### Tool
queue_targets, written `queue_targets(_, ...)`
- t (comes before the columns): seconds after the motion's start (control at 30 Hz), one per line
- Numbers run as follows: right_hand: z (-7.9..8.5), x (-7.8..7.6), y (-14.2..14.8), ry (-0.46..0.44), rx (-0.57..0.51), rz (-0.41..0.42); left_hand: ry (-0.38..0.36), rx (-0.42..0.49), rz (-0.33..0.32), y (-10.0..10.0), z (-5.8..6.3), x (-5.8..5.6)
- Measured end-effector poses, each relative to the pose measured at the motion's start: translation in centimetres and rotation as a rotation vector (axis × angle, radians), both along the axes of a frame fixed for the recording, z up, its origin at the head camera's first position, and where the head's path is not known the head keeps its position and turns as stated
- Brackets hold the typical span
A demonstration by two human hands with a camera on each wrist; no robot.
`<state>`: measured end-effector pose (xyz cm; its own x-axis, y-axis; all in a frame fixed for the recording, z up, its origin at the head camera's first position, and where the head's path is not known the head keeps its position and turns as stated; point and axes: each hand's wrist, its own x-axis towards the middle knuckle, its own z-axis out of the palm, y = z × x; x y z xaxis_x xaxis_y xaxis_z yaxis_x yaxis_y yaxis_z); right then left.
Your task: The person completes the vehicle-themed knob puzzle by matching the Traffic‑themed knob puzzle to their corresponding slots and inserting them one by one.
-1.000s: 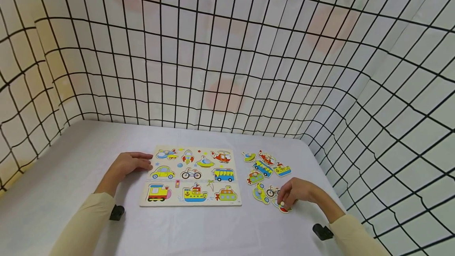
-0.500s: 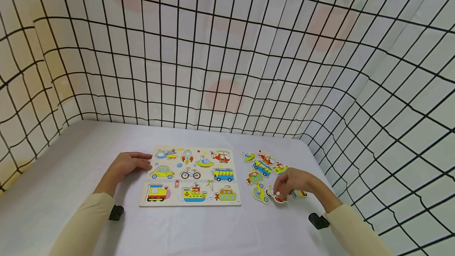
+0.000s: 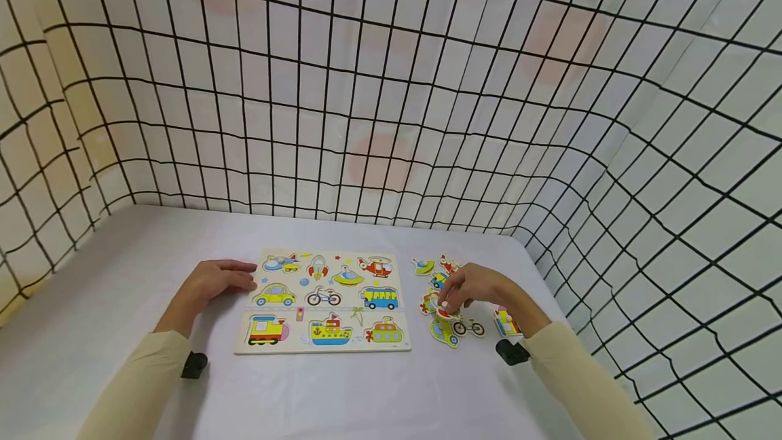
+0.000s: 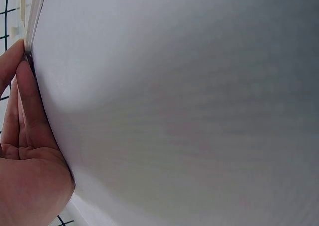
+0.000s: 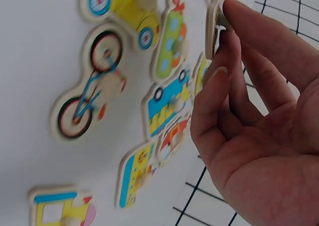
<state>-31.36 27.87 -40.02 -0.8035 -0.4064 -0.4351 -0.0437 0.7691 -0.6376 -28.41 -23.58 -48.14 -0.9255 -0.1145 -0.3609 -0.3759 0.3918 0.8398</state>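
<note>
My right hand pinches a wooden puzzle piece by its knob, above the loose pieces. Some red shows on this held piece, which is edge-on in the right wrist view; its picture cannot be made out. Below it are the submarine piece and car piece, with the bicycle piece beside them. My left hand has its fairly straight fingers touching the left edge of the puzzle board; in the left wrist view the fingertips meet that edge.
Partly behind my right hand lie the bus piece, helicopter piece and ship piece. The UFO piece is farther back, the train piece under the right forearm. Black netting surrounds the white table.
My right hand has lifted the piece and carried it left and away over the other pieces, uncovering the bicycle and train pieces. My left hand stays at the board's edge. The view shifts slightly.
</note>
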Motion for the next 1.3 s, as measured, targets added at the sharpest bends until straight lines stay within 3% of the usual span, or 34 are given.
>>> queue_targets(0.2, -0.2, -0.8, -2.4, 0.063, -0.002, -0.044, -0.004, -0.009, -0.003, -0.2, -0.1, 0.0)
queue_targets(0.7, -2.0, -1.8, -9.7, 0.138, -0.185, -0.077, -0.003, -0.001, -0.002, -0.4, -0.4, -0.2)
queue_targets(1.3, -4.9, -2.6, -18.1, 0.262, -0.191, -0.219, 0.007, 0.000, -0.014, -0.3, -0.7, -0.4)
